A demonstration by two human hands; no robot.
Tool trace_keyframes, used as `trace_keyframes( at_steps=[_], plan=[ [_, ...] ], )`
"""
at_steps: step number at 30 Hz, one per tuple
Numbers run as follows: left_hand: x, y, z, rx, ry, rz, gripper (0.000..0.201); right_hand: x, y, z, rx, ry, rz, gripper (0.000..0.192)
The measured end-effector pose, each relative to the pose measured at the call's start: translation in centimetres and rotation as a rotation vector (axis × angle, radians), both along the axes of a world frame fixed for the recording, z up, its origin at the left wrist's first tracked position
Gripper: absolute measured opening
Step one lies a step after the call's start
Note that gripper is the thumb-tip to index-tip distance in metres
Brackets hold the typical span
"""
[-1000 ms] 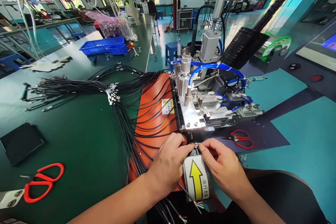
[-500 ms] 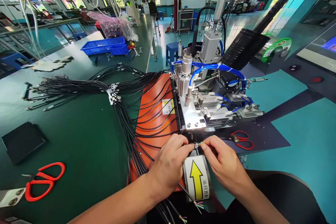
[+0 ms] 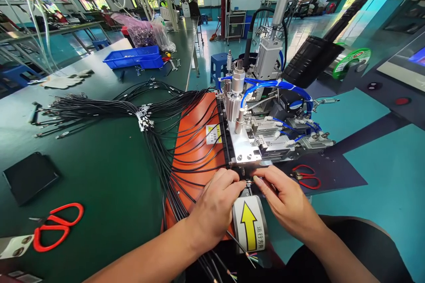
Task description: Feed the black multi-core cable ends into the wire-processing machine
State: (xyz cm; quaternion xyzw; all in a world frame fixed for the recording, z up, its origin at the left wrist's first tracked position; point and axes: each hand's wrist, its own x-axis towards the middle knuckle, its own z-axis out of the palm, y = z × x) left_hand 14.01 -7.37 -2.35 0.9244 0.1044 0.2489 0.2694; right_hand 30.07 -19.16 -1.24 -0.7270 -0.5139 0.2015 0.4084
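My left hand point(image 3: 214, 208) is closed in a pinch at the front edge of the machine, on the end of a black cable that the fingers mostly hide. A small bright wire end point(image 3: 249, 183) shows past its fingertips. On the other side of it, my right hand point(image 3: 288, 201) has thumb and index finger drawn together; what lies between them is too small to make out. Both hands are above a round guide with a yellow arrow label point(image 3: 249, 225). Below hang more black cables with stripped coloured wires point(image 3: 252, 257).
Ahead stands a metal machine point(image 3: 265, 137) with blue air tubes. Red-handled scissors point(image 3: 307, 177) lie right of my hands, another pair point(image 3: 58, 227) on the green table point(image 3: 109, 185). A bundle of black cables point(image 3: 99, 108) crosses an orange plate point(image 3: 195, 132). A blue bin point(image 3: 133, 57) stands farther back.
My right hand's index finger has straightened and reached forward toward the machine, and its thumb has shifted slightly. My left hand has stayed almost in place.
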Motion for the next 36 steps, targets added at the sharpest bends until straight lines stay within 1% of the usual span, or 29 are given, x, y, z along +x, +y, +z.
trace_keyframes(
  at_steps=[5, 11, 17, 20, 24, 26, 29, 31, 32, 33, 34, 36],
  plan=[
    [0.1, 0.1, 0.0, 0.000, -0.009, 0.004, 0.019, 0.1, -0.1, -0.2, 0.002, -0.022, -0.056, 0.016],
    [0.2, 0.1, 0.1, 0.019, -0.009, 0.016, 0.020, -0.1, 0.2, -0.5, -0.006, -0.001, -0.092, 0.015],
    [-0.2, 0.2, 0.7, 0.141, 0.030, 0.069, 0.016, -0.1, 0.1, -0.6, -0.078, 0.024, -0.119, 0.018],
    [-0.5, 0.1, 1.3, 0.160, 0.093, 0.083, 0.018, -0.1, 0.3, -0.6, -0.127, 0.079, -0.143, 0.019],
    [-0.9, -0.5, 2.0, 0.192, 0.237, 0.058, 0.014, -0.1, 0.7, -0.5, -0.221, 0.240, -0.173, 0.026],
    [-1.0, -0.8, 2.3, 0.211, 0.279, 0.047, 0.012, -0.2, 0.7, -0.3, -0.223, 0.249, -0.188, 0.027],
    [-1.1, -1.2, 2.4, 0.231, 0.304, 0.047, 0.011, -1.1, -0.4, 0.4, -0.164, 0.150, -0.257, 0.027],
    [-1.0, -1.4, 2.5, 0.247, 0.306, 0.047, 0.009, -2.3, -1.8, 0.9, -0.127, 0.053, -0.256, 0.026],
    [-1.0, -1.5, 2.5, 0.252, 0.302, 0.050, 0.008, -3.1, -2.6, 1.0, -0.133, 0.007, -0.205, 0.027],
    [-1.0, -1.5, 2.5, 0.252, 0.296, 0.054, 0.008, -3.9, -3.5, 1.0, -0.152, -0.018, -0.115, 0.029],
    [-1.0, -1.6, 2.6, 0.251, 0.289, 0.060, 0.009, -4.7, -4.3, 0.8, -0.170, -0.079, -0.061, 0.030],
    [-1.0, -1.7, 2.8, 0.250, 0.282, 0.080, 0.011, -6.3, -5.6, 0.0, -0.191, -0.304, 0.013, 0.030]
  ],
)
